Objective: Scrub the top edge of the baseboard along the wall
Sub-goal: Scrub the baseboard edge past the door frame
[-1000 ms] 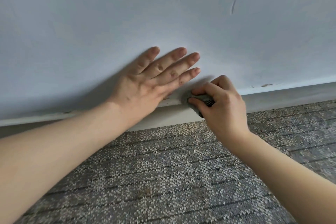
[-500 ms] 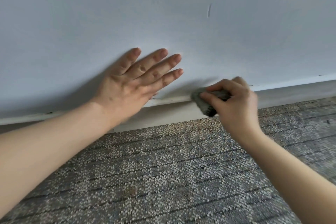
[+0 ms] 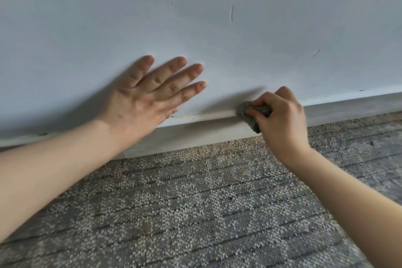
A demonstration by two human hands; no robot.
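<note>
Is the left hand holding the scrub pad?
No, the left hand lies flat on the wall; the right hand grips the scrub pad.

The wall [image 3: 239, 39] is painted, a matt pale blue-white. It is smooth apart from a few thin scratches and small dark scuffs. The baseboard [image 3: 195, 135] looks painted too, off-white, with a faint sheen along its top edge and duller grey smudging on its face. Tiny dark chips show along the seam where it meets the wall. The pad [image 3: 244, 113] my right grip [image 3: 280, 119] curls round is grey, coarse and fibrous, with a darker mesh-like weave at its lower end. The carpet [image 3: 195, 202] is low, nubby loop pile, matt, speckled grey and beige in ribbed rows.
</note>
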